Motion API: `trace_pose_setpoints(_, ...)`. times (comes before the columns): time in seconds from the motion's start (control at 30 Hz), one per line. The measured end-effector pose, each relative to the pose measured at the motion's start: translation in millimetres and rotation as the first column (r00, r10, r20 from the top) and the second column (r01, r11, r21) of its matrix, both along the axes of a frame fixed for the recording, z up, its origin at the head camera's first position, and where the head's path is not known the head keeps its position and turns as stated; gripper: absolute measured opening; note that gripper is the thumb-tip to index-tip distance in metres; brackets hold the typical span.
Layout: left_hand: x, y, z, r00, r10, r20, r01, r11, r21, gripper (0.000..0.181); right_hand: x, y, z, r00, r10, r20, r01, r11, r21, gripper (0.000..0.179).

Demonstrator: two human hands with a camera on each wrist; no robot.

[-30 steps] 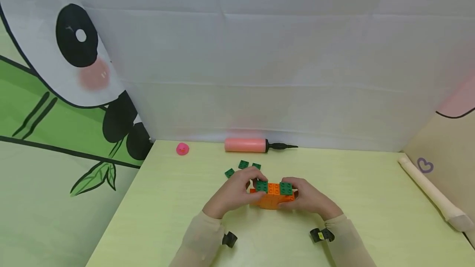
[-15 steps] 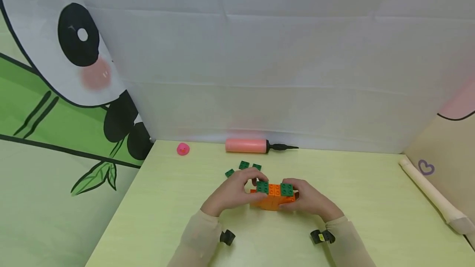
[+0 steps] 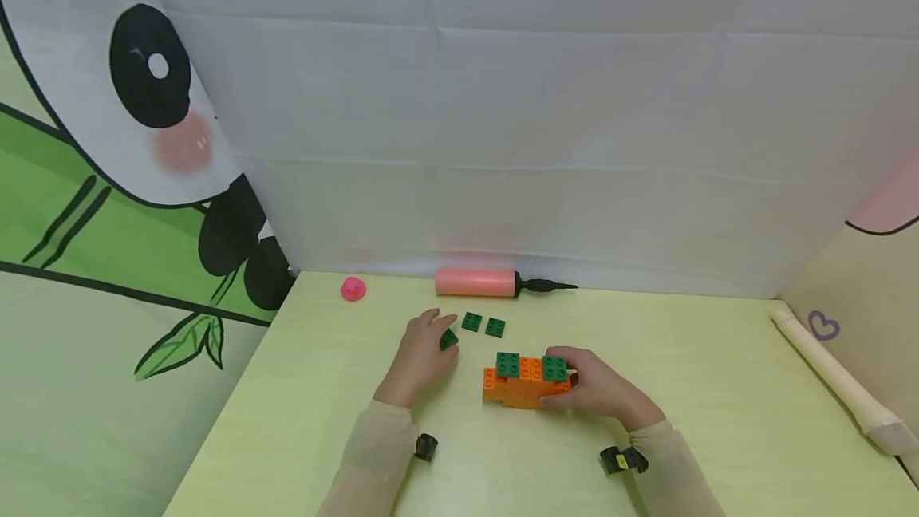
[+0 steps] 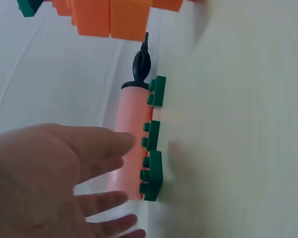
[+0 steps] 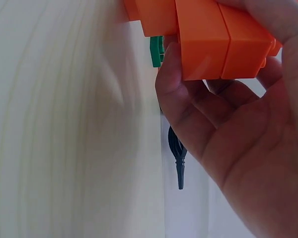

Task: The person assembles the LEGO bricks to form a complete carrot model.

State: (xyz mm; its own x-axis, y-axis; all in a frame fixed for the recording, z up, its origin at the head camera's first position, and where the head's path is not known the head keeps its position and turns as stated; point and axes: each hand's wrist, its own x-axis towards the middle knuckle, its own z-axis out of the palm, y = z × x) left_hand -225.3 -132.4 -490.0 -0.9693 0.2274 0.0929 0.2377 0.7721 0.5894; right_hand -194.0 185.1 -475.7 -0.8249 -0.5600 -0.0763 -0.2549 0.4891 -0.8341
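Observation:
An orange toy-brick build with two green bricks on top stands on the table in front of me. My right hand grips its right end, the thumb on the near side and fingers behind; the right wrist view shows this hold on the orange bricks close up. My left hand is over the table to the left of the build, fingers spread around a loose green brick. In the left wrist view a gap shows between those fingers and the green brick.
Two more loose green bricks, one and another, lie behind the build. A pink hand pump with a black nozzle lies along the back wall, and a pink toy duck sits at the back left. A pale roll lies along the right edge.
My left hand has let go of the orange build and moved left to the loose green brick, its fingers spreading. The right hand still holds the build in the same place.

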Motion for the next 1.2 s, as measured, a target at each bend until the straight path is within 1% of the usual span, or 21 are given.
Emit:
trace_pose_setpoints(0.03, -0.2, -1.5, -2.0, 1.000, -0.005, 0.020, 0.005, 0.999, -0.035, 0.051, 0.3, 0.0, 0.2, 1.000, 0.000, 0.002, 0.000, 1.000, -0.001, 0.036)
trace_pose_setpoints(0.1, -0.2, -3.6, -5.0, 0.999, -0.023, 0.046, 0.026, 0.997, -0.077, 0.054, 0.6, -0.2, 0.4, 1.000, 0.000, 0.003, 0.000, 1.000, 0.001, 0.036)
trace_pose_setpoints(0.17, -0.6, -4.7, -7.1, 0.998, -0.044, 0.050, 0.049, 0.994, -0.100, 0.051, 0.6, -0.4, 0.7, 1.000, -0.002, 0.001, 0.002, 1.000, 0.006, 0.036)
trace_pose_setpoints(0.27, -2.0, -4.9, -10.2, 0.998, -0.059, 0.020, 0.061, 0.991, -0.120, 0.044, 0.7, -0.5, 1.1, 1.000, -0.007, 0.004, 0.007, 1.000, 0.010, 0.037)
trace_pose_setpoints(0.43, -3.4, -5.0, -13.3, 0.997, -0.058, -0.058, 0.051, 0.992, -0.115, 0.031, 0.8, -0.1, 0.7, 1.000, -0.006, 0.023, 0.006, 1.000, -0.007, 0.037)
trace_pose_setpoints(0.53, -3.1, -5.2, -12.6, 0.996, -0.051, -0.074, 0.043, 0.993, -0.110, 0.027, 0.3, 0.3, -0.1, 1.000, -0.001, 0.023, 0.001, 1.000, -0.012, 0.036)
trace_pose_setpoints(0.6, -2.9, -5.1, -12.3, 0.997, -0.043, -0.069, 0.035, 0.993, -0.115, 0.028, 0.2, 0.5, -0.4, 1.000, 0.000, 0.021, 0.000, 1.000, -0.010, 0.037)
trace_pose_setpoints(0.77, -3.5, -5.8, -13.3, 0.998, -0.008, -0.059, 0.000, 0.991, -0.137, 0.048, 1.1, 0.0, 0.5, 1.000, -0.001, 0.027, 0.001, 1.000, -0.017, 0.037)
trace_pose_setpoints(0.83, -3.5, -6.8, -13.3, 0.998, 0.015, -0.062, -0.024, 0.989, -0.143, 0.052, 1.3, -0.1, 0.8, 1.000, -0.001, 0.029, 0.002, 1.000, -0.020, 0.037)
trace_pose_setpoints(0.93, -3.6, -8.4, -13.9, 0.996, 0.039, -0.078, -0.050, 0.988, -0.147, 0.042, 1.4, -0.2, 0.9, 1.000, -0.005, 0.030, 0.006, 1.000, -0.016, 0.037)
trace_pose_setpoints(1.0, -3.9, -9.1, -13.9, 0.995, 0.040, -0.092, -0.054, 0.987, -0.154, 0.032, 1.5, -0.2, 1.2, 1.000, -0.007, 0.026, 0.007, 1.000, -0.010, 0.037)
trace_pose_setpoints(1.07, -3.9, -9.3, -14.0, 0.995, 0.037, -0.095, -0.052, 0.987, -0.153, 0.026, 1.4, 0.0, 1.4, 1.000, -0.005, 0.020, 0.005, 1.000, -0.006, 0.038)
trace_pose_setpoints(1.2, -3.3, -9.4, -13.1, 0.996, 0.052, -0.074, -0.062, 0.988, -0.142, 0.025, 1.2, 0.3, 1.4, 1.000, -0.002, 0.006, 0.002, 1.000, 0.002, 0.038)
